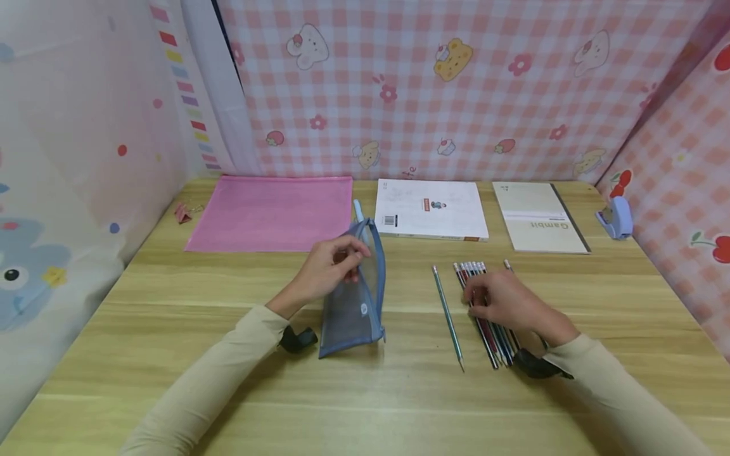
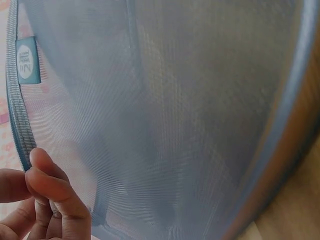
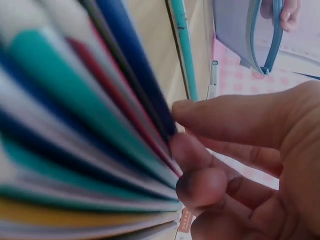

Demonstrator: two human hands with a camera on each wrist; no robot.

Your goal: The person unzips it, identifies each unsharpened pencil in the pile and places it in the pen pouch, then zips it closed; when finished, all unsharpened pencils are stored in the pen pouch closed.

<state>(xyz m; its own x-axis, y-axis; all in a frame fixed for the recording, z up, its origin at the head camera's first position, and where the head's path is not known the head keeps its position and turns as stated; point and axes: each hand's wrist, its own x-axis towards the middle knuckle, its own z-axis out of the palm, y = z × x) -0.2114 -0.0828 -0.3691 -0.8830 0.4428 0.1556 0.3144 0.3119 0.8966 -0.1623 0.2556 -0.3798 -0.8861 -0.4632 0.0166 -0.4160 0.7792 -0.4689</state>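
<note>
My left hand (image 1: 333, 263) grips the top edge of a blue mesh pencil pouch (image 1: 353, 301) and holds it upright on the wooden table (image 1: 171, 316). In the left wrist view the pouch's mesh (image 2: 165, 110) fills the frame, with my fingertips (image 2: 47, 187) pinching its rim at the lower left. My right hand (image 1: 502, 301) lies over a row of several coloured pencils (image 1: 493, 339), its thumb and fingertips (image 3: 200, 182) curled against the pencils (image 3: 75, 125) at the row's edge. One teal pencil (image 1: 448, 316) lies apart, left of the row.
Along the back lie a pink zip folder (image 1: 270, 212), a white book (image 1: 430, 209) and a beige notebook (image 1: 538, 218). A blue gadget (image 1: 616, 218) sits at the far right and a pink clip (image 1: 182, 212) at the far left. Patterned cloth walls enclose the table.
</note>
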